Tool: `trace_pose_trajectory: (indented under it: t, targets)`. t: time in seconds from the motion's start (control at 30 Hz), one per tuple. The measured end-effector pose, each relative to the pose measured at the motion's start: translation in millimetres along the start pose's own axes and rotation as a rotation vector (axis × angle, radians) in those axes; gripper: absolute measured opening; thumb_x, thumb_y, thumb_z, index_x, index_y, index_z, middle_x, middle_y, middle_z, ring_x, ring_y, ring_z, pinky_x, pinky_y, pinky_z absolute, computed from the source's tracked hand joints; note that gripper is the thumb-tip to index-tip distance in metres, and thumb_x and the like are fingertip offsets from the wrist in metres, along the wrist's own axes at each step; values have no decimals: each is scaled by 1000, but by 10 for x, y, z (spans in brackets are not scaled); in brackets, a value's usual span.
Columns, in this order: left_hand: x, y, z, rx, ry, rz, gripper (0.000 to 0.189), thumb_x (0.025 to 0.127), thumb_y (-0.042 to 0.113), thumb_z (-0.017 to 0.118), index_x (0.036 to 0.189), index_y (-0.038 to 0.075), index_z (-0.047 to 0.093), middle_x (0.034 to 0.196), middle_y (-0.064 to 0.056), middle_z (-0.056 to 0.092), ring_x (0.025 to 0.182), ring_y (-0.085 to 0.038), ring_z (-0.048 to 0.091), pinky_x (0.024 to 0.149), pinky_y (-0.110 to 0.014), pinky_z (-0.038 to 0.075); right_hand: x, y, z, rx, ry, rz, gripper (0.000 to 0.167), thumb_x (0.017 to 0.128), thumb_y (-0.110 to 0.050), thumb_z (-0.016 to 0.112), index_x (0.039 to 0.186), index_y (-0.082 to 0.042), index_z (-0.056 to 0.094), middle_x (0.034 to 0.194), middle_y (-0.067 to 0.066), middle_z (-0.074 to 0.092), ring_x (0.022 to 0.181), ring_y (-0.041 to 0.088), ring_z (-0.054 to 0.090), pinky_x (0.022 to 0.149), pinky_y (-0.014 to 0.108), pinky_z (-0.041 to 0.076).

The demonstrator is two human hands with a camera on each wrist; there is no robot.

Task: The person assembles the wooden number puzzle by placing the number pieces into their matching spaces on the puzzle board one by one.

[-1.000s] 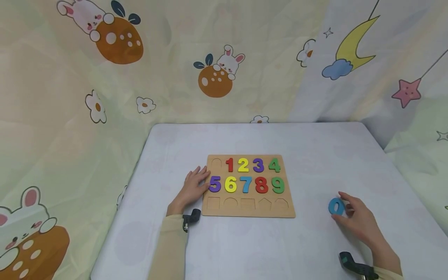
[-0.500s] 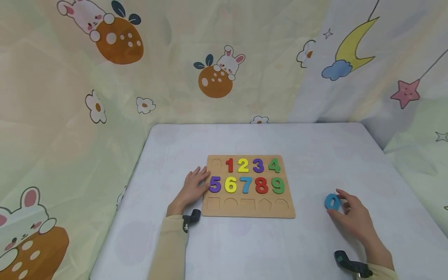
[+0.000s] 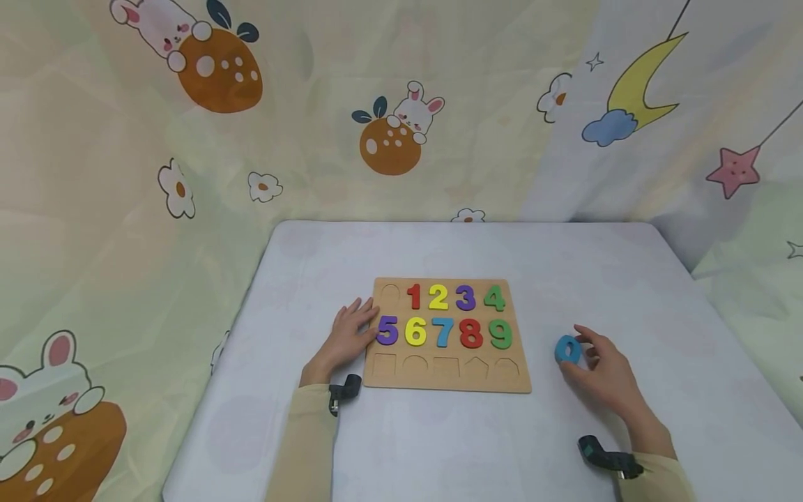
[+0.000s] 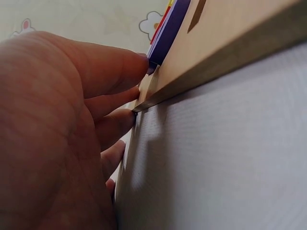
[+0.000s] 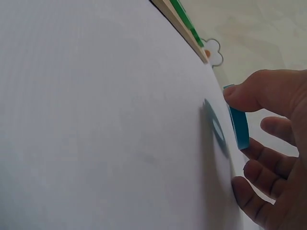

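A blue number 0 piece (image 3: 567,349) is pinched between the thumb and a finger of my right hand (image 3: 605,373), to the right of the wooden number board (image 3: 439,382). In the right wrist view the blue 0 (image 5: 240,128) is seen edge-on above the white surface, its shadow below. My left hand (image 3: 343,340) rests at the board's left edge with fingers extended. In the left wrist view its thumb (image 4: 120,67) touches the board beside the purple 5 (image 4: 170,33). Coloured numbers 1 to 9 sit in the board's upper two rows; the top-left recess (image 3: 390,293) is bare.
The board's bottom row shows several bare shape recesses (image 3: 446,367). A white table (image 3: 452,446) lies under everything, with a patterned cloth (image 3: 301,125) behind and at both sides. Dark wrist cameras (image 3: 344,392) sit on both wrists.
My right hand has moved left and slightly away from me, toward the board, carrying the blue 0. My left hand has stayed at the board's edge. The head view has shifted slightly.
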State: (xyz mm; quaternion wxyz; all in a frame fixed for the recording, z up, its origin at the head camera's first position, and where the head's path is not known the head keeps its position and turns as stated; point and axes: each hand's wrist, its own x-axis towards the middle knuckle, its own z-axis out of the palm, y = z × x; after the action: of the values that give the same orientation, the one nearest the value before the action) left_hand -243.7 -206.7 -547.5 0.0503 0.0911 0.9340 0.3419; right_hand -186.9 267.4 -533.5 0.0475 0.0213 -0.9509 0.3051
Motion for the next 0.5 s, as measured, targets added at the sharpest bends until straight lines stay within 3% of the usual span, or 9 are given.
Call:
trace_pose_trajectory:
  t: [0.5]
  targets:
    - [-1, -18, 1, 7, 2, 15, 52, 96, 24, 59, 145, 10, 47, 158, -5, 31, 150, -26, 12, 122, -48, -1, 321, -188, 192, 80, -26, -127, 74, 81, -7, 76, 145, 0, 39, 131, 25, 50, 116, 46, 53, 96, 59, 48]
